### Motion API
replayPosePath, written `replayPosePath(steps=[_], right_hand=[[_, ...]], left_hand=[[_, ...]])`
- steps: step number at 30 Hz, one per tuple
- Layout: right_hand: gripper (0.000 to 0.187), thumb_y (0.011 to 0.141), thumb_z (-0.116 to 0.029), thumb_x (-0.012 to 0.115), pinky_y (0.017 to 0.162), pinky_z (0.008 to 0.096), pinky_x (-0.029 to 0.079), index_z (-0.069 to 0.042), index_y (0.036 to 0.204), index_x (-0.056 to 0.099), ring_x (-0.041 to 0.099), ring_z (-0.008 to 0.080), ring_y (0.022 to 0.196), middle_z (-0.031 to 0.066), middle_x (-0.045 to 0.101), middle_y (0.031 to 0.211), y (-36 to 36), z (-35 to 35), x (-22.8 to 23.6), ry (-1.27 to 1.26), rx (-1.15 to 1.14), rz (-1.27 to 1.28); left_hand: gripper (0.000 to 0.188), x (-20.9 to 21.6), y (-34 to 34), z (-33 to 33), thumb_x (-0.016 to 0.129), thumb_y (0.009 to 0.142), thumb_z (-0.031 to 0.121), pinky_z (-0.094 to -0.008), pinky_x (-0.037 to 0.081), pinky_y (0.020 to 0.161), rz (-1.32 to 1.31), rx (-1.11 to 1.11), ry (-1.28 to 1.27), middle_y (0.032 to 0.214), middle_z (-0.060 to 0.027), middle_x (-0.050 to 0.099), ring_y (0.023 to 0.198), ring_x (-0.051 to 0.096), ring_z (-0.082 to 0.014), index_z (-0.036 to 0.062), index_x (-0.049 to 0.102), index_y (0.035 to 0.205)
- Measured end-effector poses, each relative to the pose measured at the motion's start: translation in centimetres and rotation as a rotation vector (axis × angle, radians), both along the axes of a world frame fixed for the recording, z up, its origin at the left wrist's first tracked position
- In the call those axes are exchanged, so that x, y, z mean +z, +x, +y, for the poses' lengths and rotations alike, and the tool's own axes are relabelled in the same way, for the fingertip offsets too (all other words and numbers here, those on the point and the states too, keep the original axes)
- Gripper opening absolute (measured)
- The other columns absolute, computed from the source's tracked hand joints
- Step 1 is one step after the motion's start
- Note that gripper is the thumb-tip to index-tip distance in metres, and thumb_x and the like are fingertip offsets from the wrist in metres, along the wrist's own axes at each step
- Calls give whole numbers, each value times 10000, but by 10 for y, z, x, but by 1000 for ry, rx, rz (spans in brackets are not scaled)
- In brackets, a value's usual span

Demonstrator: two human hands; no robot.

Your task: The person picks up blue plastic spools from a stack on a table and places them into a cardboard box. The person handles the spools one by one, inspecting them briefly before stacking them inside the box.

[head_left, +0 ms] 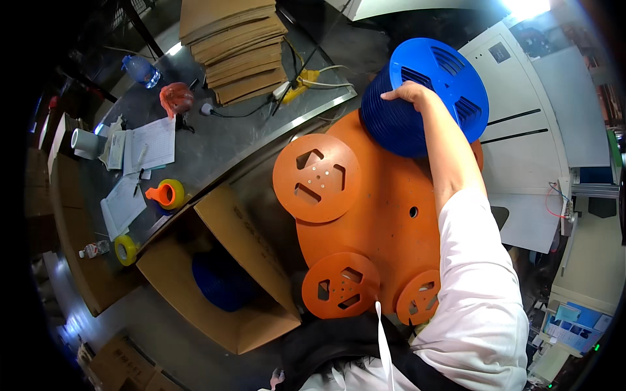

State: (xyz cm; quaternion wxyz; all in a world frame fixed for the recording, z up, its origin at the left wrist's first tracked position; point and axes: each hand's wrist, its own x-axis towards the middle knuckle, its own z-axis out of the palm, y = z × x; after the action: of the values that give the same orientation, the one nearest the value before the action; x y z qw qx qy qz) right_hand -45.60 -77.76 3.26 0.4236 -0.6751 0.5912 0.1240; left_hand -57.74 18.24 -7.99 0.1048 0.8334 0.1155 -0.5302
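Observation:
My right hand (417, 96) reaches far forward and grips the top of a stack of blue plastic reels (399, 130). The thumb lies along the stack's side, and the other fingers go out of sight at a slot in the top reel. The stack rests at the far end of an orange machine platform (385, 208). Closer to me, orange slotted discs (349, 166) sit around the platform's edge with no reels on them. I cannot see my left hand.
An open cardboard box (257, 329) with blue reels (222, 283) inside stands left of the platform. The metal table (215, 140) holds stacked flat cardboard (235, 45), papers (153, 143), tape rolls (125, 250) and a power strip (306, 79). White cabinets (515, 111) stand at right.

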Motion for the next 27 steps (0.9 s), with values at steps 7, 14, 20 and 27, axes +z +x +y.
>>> replayPosePath(steps=[7,14,20,27], right_hand=[[683,693,-173,816,1038,467,364,49,1274,533,510,374,1211,225,557,1286,-16,19,-9,80,-34,-35],[553,632,-176,838,924,367,453,-74,1146,663,620,299,1056,160,670,1111,-88,60,-42,-92,277,-91],[639,635,-308,829,877,384,477,-109,1206,622,623,320,1035,148,676,1084,-122,159,-4,-228,475,-97],[543,652,-343,821,753,381,510,-51,1077,649,664,333,839,180,687,898,-167,342,53,-80,512,-334]], left_hand=[[485,7,-8,-28,552,907,294,-393,447,976,-9,24,-47,1200,-245,601,1153,560,-377,-4,516,1288],[463,5,0,-25,544,917,282,-391,448,981,-64,-45,-150,1206,-242,600,1157,560,-368,-4,521,1281],[415,22,20,-47,507,944,237,-377,439,998,-129,-186,-306,1242,-237,580,1176,549,-356,-19,523,1270],[442,97,101,-188,537,934,176,-351,419,1002,-387,-104,-717,1316,-215,540,1226,523,-326,-5,482,1334]])
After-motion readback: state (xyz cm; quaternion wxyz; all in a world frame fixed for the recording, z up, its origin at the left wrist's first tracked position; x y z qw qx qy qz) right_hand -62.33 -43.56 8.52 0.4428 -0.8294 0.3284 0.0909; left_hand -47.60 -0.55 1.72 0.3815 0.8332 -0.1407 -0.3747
